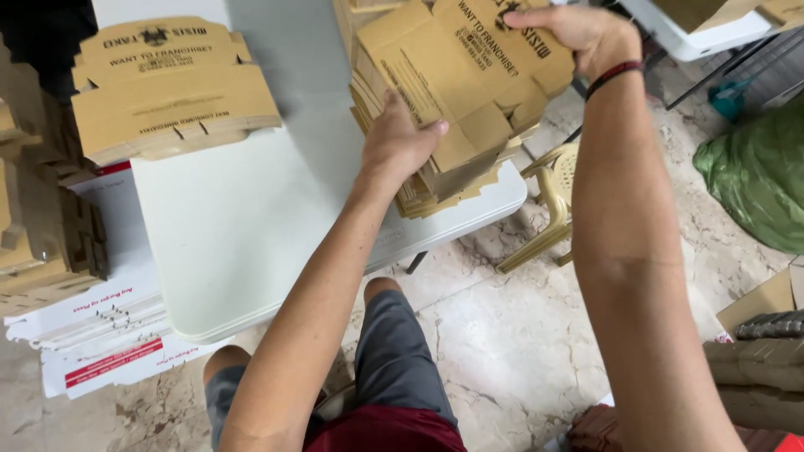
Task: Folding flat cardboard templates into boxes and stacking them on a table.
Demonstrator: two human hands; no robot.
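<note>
1. The left hand (400, 141) has its fingers curled together onto the near edge of one flat brown cardboard box blank (465, 71); the thumb lies along the top.
2. The right hand (578, 33), with one dark wristband (614, 77), clamps the far right corner of the same blank.
3. That blank sits tilted atop one stack of blanks (435, 180) at the right end of the white table (251, 226), the stack overhanging the table's right edge.
4. A second stack of brown blanks (167, 88) rests at the table's left, well apart; bare tabletop lies between the two.
5. White printed cartons (100, 335) lie below the left edge.
6. One beige plastic chair (553, 209) stands just beside the right edge, on marble floor (502, 335).
</note>
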